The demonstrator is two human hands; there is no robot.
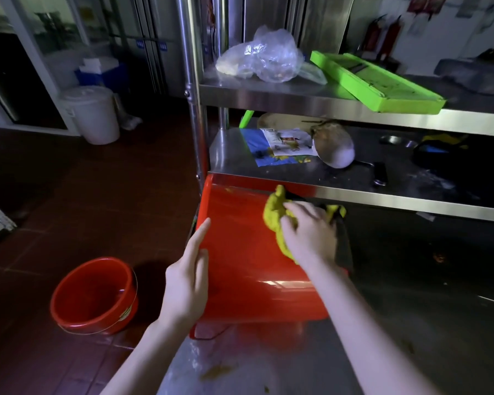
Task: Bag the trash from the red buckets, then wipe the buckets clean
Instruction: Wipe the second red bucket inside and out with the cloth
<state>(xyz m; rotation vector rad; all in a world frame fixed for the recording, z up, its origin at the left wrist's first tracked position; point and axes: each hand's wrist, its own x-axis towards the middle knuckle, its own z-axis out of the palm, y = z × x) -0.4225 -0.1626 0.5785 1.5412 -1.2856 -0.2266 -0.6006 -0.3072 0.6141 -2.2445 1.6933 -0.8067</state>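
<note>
A red bucket [240, 252] lies on its side on the steel table, its mouth toward the shelf rack. My left hand [188, 280] rests flat against its left side with the fingers straight. My right hand [308, 235] grips a yellow cloth [274, 215] and presses it on the bucket's upper wall near the rim. A second red bucket [94, 295] stands upright on the floor to the left, with nothing visible inside it.
The steel table [268, 363] carries some food smears. A steel shelf rack [354, 192] rises right behind the bucket, holding a clear plastic bag [263, 58], a green slicer [377, 81] and packets. A white lidded pail [92, 112] stands on the floor at the back left.
</note>
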